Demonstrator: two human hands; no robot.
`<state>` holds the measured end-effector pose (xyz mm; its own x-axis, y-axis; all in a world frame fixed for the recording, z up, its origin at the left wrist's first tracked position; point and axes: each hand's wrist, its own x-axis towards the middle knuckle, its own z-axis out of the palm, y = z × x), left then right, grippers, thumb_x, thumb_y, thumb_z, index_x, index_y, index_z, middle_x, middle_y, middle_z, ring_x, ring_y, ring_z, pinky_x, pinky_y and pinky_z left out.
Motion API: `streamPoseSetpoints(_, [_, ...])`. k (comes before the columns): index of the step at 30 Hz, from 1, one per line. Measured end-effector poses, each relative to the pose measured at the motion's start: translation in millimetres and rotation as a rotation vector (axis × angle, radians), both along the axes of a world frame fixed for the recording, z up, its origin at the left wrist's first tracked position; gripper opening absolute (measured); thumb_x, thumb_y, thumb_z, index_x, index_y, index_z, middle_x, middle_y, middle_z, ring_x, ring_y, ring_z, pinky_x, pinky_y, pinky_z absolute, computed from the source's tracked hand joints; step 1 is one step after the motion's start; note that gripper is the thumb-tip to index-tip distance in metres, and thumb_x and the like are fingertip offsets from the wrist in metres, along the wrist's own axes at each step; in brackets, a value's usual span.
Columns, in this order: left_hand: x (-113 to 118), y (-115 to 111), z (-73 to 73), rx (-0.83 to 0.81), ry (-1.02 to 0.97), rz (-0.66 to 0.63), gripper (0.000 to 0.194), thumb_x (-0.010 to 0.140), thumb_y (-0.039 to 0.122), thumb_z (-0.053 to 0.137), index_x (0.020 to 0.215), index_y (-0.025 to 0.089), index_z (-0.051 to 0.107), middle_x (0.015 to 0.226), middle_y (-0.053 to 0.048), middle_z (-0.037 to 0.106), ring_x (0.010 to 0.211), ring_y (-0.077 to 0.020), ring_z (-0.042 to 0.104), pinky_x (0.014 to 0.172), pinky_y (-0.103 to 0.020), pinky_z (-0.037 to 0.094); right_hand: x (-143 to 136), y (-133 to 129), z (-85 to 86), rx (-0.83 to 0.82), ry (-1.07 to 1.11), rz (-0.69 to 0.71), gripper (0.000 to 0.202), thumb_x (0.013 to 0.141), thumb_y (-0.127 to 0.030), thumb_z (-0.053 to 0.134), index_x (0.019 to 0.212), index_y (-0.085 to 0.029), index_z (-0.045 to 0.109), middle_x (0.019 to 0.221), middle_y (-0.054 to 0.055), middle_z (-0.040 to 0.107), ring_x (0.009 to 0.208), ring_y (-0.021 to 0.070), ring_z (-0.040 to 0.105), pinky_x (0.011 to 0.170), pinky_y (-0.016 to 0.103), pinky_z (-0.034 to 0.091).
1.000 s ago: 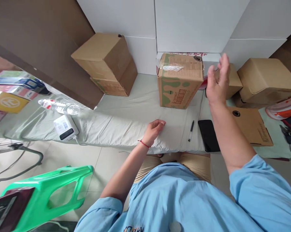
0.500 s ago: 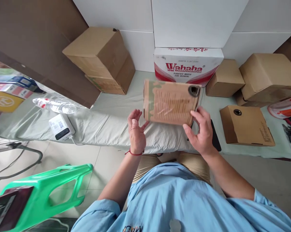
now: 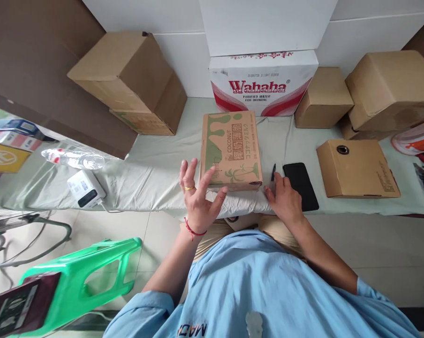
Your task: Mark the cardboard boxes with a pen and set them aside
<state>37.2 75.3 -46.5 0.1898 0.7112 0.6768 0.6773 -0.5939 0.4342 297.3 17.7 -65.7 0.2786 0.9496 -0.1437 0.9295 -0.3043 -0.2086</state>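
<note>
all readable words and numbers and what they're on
"COCONUT": coconut box
"椰奶薄脆": same box
"ココナッツミルク": same box
"Wahaha": white carton
"PURIFIED WATER FOR DRINKING": same carton
"MAD", rest unclear: blue shirt
Too small or blurred: date code and top-edge characters on white carton; fine print on coconut box; print on low brown box; label on white device; sign on yellow box
</note>
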Motion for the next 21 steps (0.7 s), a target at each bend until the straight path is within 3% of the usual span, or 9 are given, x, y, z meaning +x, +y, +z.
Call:
streamPoseSetpoints(3, [13.0, 3.0, 18.2, 0.081, 0.189, -0.155, 0.037, 0.102, 0.037, 0.075, 0.139, 0.033, 0.073, 0.159, -0.009, 0.068, 0.167, -0.0388, 0.041, 0.138, -0.067, 0.023, -7.6, 12.7, 5.7, -0.096, 0.011, -0.010, 0.062, 0.110, -0.034, 0.045, 0.169, -0.013, 0.045, 0.136, 0.023, 0.071, 0.100, 0.0336, 0.079, 0.077, 0.039, 0.057])
streamPoseSetpoints(6, [27.1, 8.1, 28.1, 0.019, 0.305, -0.291, 0.038, 0.107, 0.028, 0.066, 0.145, 0.028, 0.071, 0.148, -0.008, 0.076, 0.150, -0.0294, 0.063, 0.134, -0.053, 0.037, -6.3, 16.2, 1.2, -0.056, 0.140, -0.007, 0.066, 0.102, -0.025, 0.053, 0.167, -0.016, 0.050, 0.121, 0.017, 0.077, 0.096, 0.0302, 0.078, 0.079, 0.036, 0.055])
streamPoseSetpoints(8, [33.6, 10.8, 30.2, -0.032, 0.323, -0.283, 0.038, 0.108, 0.028, 0.062, 0.145, 0.027, 0.071, 0.148, -0.009, 0.076, 0.143, -0.0267, 0.070, 0.127, -0.047, 0.045, -0.5, 10.2, -5.0, 0.051, 0.346, -0.021, 0.063, 0.092, -0.024, 0.061, 0.154, -0.019, 0.063, 0.098, 0.008, 0.077, 0.084, 0.0246, 0.074, 0.077, 0.033, 0.053])
streamPoseSetpoints(11, [38.7, 12.1, 31.8, -0.084, 0.306, -0.228, 0.036, 0.108, 0.031, 0.062, 0.141, 0.028, 0.075, 0.148, -0.007, 0.076, 0.141, -0.0270, 0.071, 0.125, -0.047, 0.047, 12.2, -8.7, -9.8, 0.304, 0.816, -0.135, 0.037, 0.086, -0.030, 0.061, 0.117, -0.020, 0.079, 0.071, -0.002, 0.063, 0.061, 0.0158, 0.058, 0.062, 0.027, 0.047])
streamPoseSetpoints(13, [40.5, 11.8, 33.1, -0.119, 0.311, -0.216, 0.037, 0.108, 0.034, 0.063, 0.142, 0.028, 0.075, 0.148, -0.007, 0.076, 0.141, -0.0273, 0.070, 0.125, -0.047, 0.046, 20.7, -22.6, -5.3, 0.493, 1.155, -0.221, 0.030, 0.088, -0.036, 0.057, 0.106, -0.021, 0.077, 0.069, -0.003, 0.060, 0.053, 0.0132, 0.051, 0.052, 0.026, 0.041])
streamPoseSetpoints(15, [42.1, 11.4, 33.7, -0.153, 0.324, -0.210, 0.039, 0.108, 0.038, 0.064, 0.144, 0.029, 0.074, 0.150, -0.007, 0.075, 0.143, -0.0280, 0.069, 0.126, -0.047, 0.045, 26.9, -33.3, 4.3, 0.649, 1.399, -0.234, 0.030, 0.088, -0.039, 0.060, 0.110, -0.023, 0.073, 0.075, -0.002, 0.064, 0.054, 0.0131, 0.055, 0.050, 0.026, 0.043])
streamPoseSetpoints(18, [44.7, 11.4, 31.3, -0.144, 0.317, -0.187, 0.041, 0.107, 0.041, 0.065, 0.145, 0.028, 0.073, 0.150, -0.008, 0.075, 0.142, -0.0291, 0.069, 0.125, -0.048, 0.045, 28.6, -41.2, 18.5, 0.769, 1.488, -0.154, 0.036, 0.083, -0.042, 0.078, 0.115, -0.026, 0.069, 0.077, -0.003, 0.064, 0.058, 0.0131, 0.059, 0.054, 0.026, 0.048])
streamPoseSetpoints(21, [46.7, 11.6, 26.5, -0.113, 0.285, -0.167, 0.042, 0.106, 0.042, 0.067, 0.145, 0.027, 0.073, 0.149, -0.009, 0.076, 0.142, -0.0302, 0.070, 0.125, -0.049, 0.043, 21.0, -43.3, 21.7, 0.832, 1.437, -0.130, 0.034, 0.086, -0.048, 0.088, 0.091, -0.026, 0.063, 0.064, -0.008, 0.048, 0.047, 0.0088, 0.042, 0.045, 0.024, 0.034])
